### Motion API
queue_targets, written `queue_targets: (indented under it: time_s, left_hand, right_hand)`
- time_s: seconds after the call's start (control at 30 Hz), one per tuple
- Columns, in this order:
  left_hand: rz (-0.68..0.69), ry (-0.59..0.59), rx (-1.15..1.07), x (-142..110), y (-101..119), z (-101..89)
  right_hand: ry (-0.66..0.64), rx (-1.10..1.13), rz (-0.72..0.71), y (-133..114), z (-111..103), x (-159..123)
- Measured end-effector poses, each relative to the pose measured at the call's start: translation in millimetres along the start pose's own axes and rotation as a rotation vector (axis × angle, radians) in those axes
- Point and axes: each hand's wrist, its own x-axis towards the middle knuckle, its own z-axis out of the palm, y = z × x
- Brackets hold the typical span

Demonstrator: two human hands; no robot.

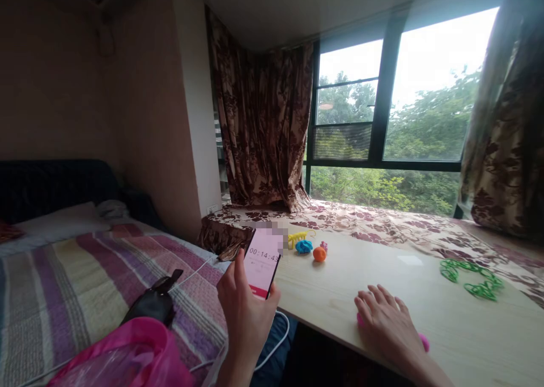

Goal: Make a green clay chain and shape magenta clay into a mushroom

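Note:
My left hand is wrapped round a phone, held upright over the table's near left corner. Its pink screen reads 00:14:43, and part of it is pixelated. On the pale wooden table, my right hand lies flat with its fingers stretched out. Under that palm is a bright pink piece, showing only at either side of the hand; its full shape is hidden. Farther back sit a crumpled blue lump, an orange ball, a small pink lump and a yellow toothed piece.
Green curly strands lie on the table's right side. Behind runs a windowsill with patterned cloth below the window. A bed fills the left, with a black pouch and a pink bag. A white cable hangs near the table edge.

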Motion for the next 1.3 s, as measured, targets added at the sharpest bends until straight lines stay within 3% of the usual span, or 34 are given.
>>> queue_targets:
  time_s: [0.43, 0.97, 1.1, 1.2, 1.3]
  left_hand:
    - [-0.044, 0.128, -0.171, -4.9, 33.9, -22.5]
    - [-0.067, 0.080, -0.117, -3.4, 32.7, -25.1]
    - [-0.028, -0.061, -0.022, 6.0, 11.4, -5.4]
    - [-0.065, -0.134, 0.093, 17.1, -12.5, 26.3]
    - [-0.116, -0.288, 0.206, 28.8, -34.2, 62.6]
  right_hand:
    - [-0.017, 0.018, 0.019, -2.9, 0.5, -0.8]
    - [-0.013, 0.052, 0.019, 0.3, 3.5, 0.1]
    - [-0.010, 0.048, 0.022, -0.1, 4.0, 0.3]
    - [0.009, 0.049, 0.044, -1.0, 2.3, -0.4]
    - [0.003, 0.054, 0.040, -1.3, -0.3, -1.1]
